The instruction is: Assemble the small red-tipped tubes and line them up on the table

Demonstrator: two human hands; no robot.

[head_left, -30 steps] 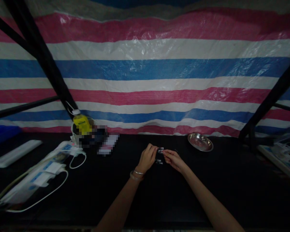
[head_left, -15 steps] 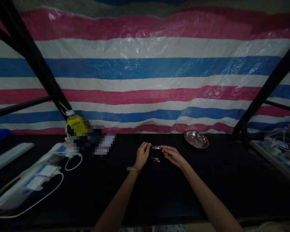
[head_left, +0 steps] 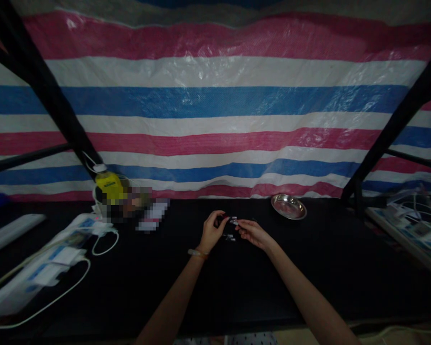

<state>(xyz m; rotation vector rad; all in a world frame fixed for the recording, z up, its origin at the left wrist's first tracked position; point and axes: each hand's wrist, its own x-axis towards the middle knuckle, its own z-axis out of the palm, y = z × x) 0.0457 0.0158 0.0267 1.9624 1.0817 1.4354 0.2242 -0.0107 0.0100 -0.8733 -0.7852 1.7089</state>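
Observation:
Over the middle of the black table (head_left: 201, 297), my left hand (head_left: 211, 232) pinches a small dark red and silver item (head_left: 232, 219) between thumb and fingertips. From the right, the closed fingertips of my right hand (head_left: 253, 233) touch the silvery end of the same item. Its exact shape is too small and dim to tell. Just below the fingertips, small shiny metallic or clear pieces (head_left: 230, 237) lie on the table. A pale bracelet and an orange band circle my left wrist.
A round metal dish (head_left: 289, 207) stands at the back right. At left are white power strips (head_left: 39, 268) with cables, a yellow bottle (head_left: 109, 184) and a blurred pale item (head_left: 153, 215). Electronics (head_left: 416, 225) lie far right, before a striped sheet (head_left: 219, 100).
The small item, level between both hands before, now shows more of its silvery end. My fingers have shifted slightly around it. The whole view has moved a little.

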